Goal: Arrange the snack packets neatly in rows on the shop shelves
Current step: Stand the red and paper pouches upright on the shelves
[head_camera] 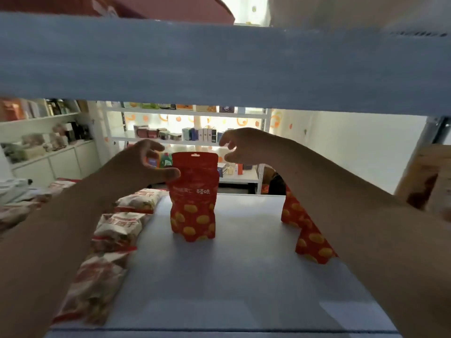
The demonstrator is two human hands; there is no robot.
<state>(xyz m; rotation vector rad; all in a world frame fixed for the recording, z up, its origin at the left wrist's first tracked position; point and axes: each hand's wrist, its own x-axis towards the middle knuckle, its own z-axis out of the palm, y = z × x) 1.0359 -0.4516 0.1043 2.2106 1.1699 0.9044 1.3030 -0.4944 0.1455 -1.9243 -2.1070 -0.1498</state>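
A red snack pouch (193, 198) with yellow spots stands upright near the back middle of the white shelf (231, 276). My left hand (144, 164) touches its upper left edge with the thumb, fingers curled and apart. My right hand (244, 145) hovers just above and to the right of the pouch top, fingers spread, holding nothing. More red spotted pouches (310, 237) stand in a row on the right, partly hidden by my right forearm. White and red packets (117, 230) lie in a row along the shelf's left side.
The blue-grey edge of the upper shelf (219, 64) crosses the top of the view, close overhead. A metal upright (436, 128) stands at the right. Behind the open shelf back are other racks with small boxes (195, 134) and white cabinets (53, 164).
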